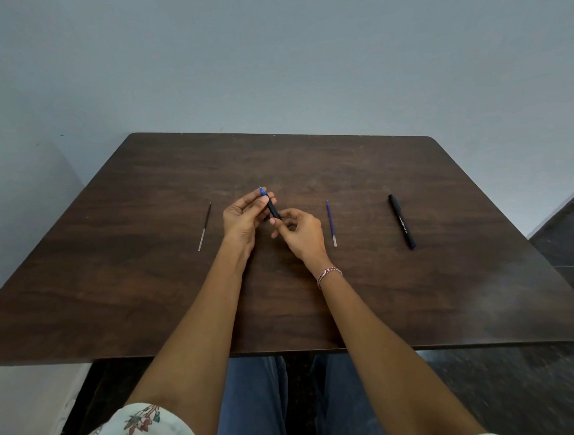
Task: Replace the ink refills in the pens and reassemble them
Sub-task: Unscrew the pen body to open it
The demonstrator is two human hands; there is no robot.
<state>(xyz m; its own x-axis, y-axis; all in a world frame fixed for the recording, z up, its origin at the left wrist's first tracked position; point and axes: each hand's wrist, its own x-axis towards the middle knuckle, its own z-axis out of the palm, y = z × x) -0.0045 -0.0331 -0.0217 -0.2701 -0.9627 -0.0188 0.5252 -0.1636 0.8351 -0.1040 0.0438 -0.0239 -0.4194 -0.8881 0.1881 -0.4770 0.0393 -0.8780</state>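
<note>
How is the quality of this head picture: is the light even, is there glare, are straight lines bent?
Head view: the light is soft and the shadows are faint; a pale sheen lies on the table at its near right; the table edges bow slightly from the wide lens; the left hand, right hand and held pen look sharp; the floor looks blurred.

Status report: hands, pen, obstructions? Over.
Left hand and right hand both pinch held pen, blue tip out. Dark refill, blue refill, second pen lie apart. Nothing blocking.
</note>
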